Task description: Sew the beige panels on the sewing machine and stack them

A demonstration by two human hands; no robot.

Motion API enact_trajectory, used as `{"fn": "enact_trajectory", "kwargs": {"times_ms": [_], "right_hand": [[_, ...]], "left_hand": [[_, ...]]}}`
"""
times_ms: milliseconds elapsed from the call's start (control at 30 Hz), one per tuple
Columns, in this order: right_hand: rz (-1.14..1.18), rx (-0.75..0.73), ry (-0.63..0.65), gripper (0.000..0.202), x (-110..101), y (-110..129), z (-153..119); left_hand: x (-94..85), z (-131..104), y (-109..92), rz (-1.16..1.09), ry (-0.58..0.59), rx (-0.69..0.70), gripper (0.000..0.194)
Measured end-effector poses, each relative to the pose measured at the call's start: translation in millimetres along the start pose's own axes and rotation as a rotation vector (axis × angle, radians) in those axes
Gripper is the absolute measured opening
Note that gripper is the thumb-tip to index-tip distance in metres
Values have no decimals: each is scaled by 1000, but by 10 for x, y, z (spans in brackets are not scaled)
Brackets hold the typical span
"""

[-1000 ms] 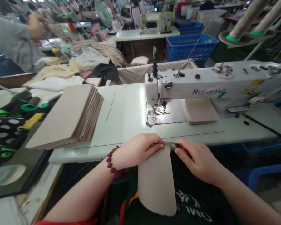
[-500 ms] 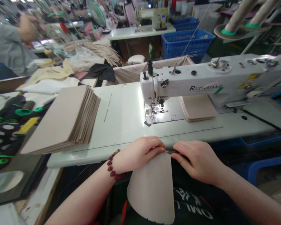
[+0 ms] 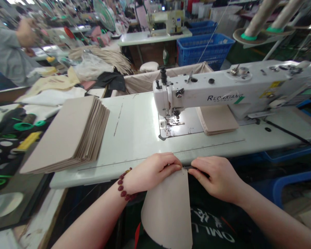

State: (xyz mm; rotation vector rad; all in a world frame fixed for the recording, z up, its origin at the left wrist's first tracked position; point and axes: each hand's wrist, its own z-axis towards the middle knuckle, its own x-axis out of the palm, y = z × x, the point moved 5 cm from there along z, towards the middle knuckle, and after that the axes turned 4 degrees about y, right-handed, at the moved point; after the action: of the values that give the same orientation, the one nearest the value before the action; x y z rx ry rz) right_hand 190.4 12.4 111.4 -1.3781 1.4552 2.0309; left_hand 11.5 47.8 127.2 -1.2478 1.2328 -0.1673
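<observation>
My left hand [image 3: 160, 169], with a beaded bracelet at the wrist, pinches the top corner of a beige panel [image 3: 168, 211]. The panel hangs curved over my lap, below the table's front edge. My right hand [image 3: 215, 174] is closed around a small dark metal-tipped tool [image 3: 189, 167], mostly covered by the fingers. Its tip meets the panel's corner beside my left fingertips. Beyond my hands stands a white sewing machine [image 3: 197, 91], its needle area lit. A thick stack of beige panels [image 3: 59, 131] lies on the table's left, and a smaller beige pile [image 3: 217, 119] sits under the machine arm.
The pale sewing table [image 3: 134, 128] spans the view. Fabric scraps [image 3: 57, 81] and thread spools [image 3: 28, 126] lie at the left. A blue crate [image 3: 203, 48] stands behind the machine, thread cones [image 3: 259, 19] above right. A person in a grey sleeve [image 3: 5, 48] is at far left.
The whole view has shifted slightly. Both hands keep their hold at the panel's corner, with almost no movement between them.
</observation>
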Motion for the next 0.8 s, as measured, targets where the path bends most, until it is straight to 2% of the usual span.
{"fn": "enact_trajectory", "kwargs": {"times_ms": [100, 167, 333, 433, 500, 633, 700, 800], "right_hand": [[295, 164, -114, 31, -33, -127, -33], [499, 248, -145, 34, 19, -172, -47], [844, 332, 45, 28, 376, -44, 16], [950, 346, -25, 26, 414, -23, 59], [1007, 385, -115, 25, 343, -96, 58], [1104, 585, -246, 25, 135, -394, -28], [1094, 664, -287, 27, 40, -549, -76], [1112, 716, -347, 29, -18, -725, -112]], "left_hand": [[-9, -7, 5, -5, -8, -10, 23], [-9, -7, 7, -2, -9, -13, 24], [16, 29, 19, -3, -12, -15, 25], [18, 23, 98, -64, -7, -31, 27], [28, -30, 229, -127, 49, -69, 30], [46, -295, 651, -265, 174, -221, 41], [34, -479, 873, -351, 164, -310, 39], [-7, -749, 1119, -511, 57, -421, 37]]}}
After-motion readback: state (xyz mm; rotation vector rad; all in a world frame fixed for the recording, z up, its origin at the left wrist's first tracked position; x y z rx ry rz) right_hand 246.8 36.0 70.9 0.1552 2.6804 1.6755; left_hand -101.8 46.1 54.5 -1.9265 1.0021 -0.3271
